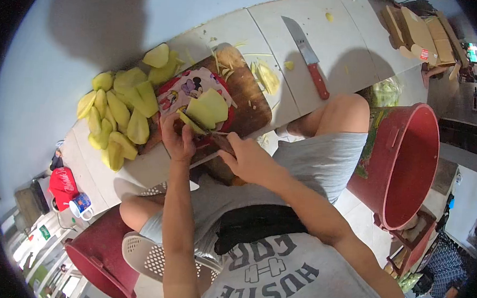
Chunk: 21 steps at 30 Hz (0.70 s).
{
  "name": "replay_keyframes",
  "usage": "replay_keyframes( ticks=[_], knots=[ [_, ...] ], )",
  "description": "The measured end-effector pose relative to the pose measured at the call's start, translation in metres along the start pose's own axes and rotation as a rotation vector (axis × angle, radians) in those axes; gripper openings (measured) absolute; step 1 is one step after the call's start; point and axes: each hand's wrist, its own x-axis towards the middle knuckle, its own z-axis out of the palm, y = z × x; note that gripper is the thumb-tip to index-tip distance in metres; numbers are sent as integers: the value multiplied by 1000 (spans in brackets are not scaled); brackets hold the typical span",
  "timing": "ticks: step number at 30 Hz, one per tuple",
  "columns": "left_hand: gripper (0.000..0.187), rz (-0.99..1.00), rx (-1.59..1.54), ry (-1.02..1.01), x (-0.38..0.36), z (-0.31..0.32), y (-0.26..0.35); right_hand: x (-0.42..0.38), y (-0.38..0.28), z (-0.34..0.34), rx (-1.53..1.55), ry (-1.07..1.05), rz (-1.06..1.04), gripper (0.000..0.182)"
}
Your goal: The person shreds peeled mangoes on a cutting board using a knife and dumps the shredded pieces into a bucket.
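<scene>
My left hand (176,138) is closed around a slice of peeled yellow-green fruit (191,122), its fingers partly hidden behind the slice. Close beside it, my right hand (246,157) grips a small knife (222,142) with a brownish handle; its thin blade meets the lower end of the slice. Larger pale-green fruit pieces (208,108) rest just above, on a pink and red cartoon-printed cloth (182,89). Under the cloth lies a wooden cutting board (248,98). A heap of peeled fruit pieces (122,105) sits left of the board.
A large red-handled knife (308,59) lies on the white tiled table (267,30). Peel scraps (267,77) are scattered by the board. One red tub (410,165) stands at right, another (98,255) at lower left. A mug (81,206) and cardboard boxes (420,34) are farther out.
</scene>
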Motion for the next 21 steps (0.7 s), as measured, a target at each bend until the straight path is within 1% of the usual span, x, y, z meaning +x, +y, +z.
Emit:
replay_keyframes(
  ticks=[3, 4, 5, 6, 7, 8, 9, 11, 12, 14, 15, 17, 18, 19, 20, 21],
  knots=[
    [35, 31, 38, -26, 4, 0, -1, -16, -7, -22, 66, 45, -21, 35],
    [37, 30, 104, -35, 5, -2, 1, -20, -6, -28, 68, 45, -26, 35],
    [39, 32, 170, -45, 6, -3, 2, -24, -4, -34, 76, 41, 21, 36],
    [39, 38, 173, -43, 5, -2, 2, -28, -2, -40, 83, 38, 67, 36],
    [40, -5, 180, 12, 4, -2, 3, -32, -1, -47, 86, 40, 62, 36],
    [41, -47, 186, 67, 2, -2, 4, -37, 0, -54, 96, 90, 63, 36],
    [41, -44, 189, 64, -1, -4, 4, -41, 2, -59, 107, 140, 68, 35],
    [50, -44, 283, 55, -6, -6, 3, -47, 12, -64, 160, 184, 67, 35],
    [50, -42, 285, 53, 0, -3, 15, -49, 16, -65, 209, 225, 67, 34],
    [62, 98, 552, -184, 24, 9, 53, -52, 20, -70, 218, 230, 98, 34],
    [62, 103, 557, -184, 31, 16, 61, -53, 20, -71, 224, 235, 131, 33],
    [72, 96, 636, -418, 46, 31, 68, -55, 22, -71, 222, 234, 133, 34],
    [72, 101, 638, -418, 48, 36, 67, -55, 24, -71, 215, 234, 139, 35],
    [71, 127, 753, -497, 51, 40, 66, -56, 28, -68, 216, 238, 136, 35],
    [70, 153, 867, -577, 52, 44, 66, -57, 33, -64, 195, 297, 68, 33],
    [70, 160, 866, -577, 56, 47, 73, -58, 37, -62, 172, 357, 2, 32]
  ],
)
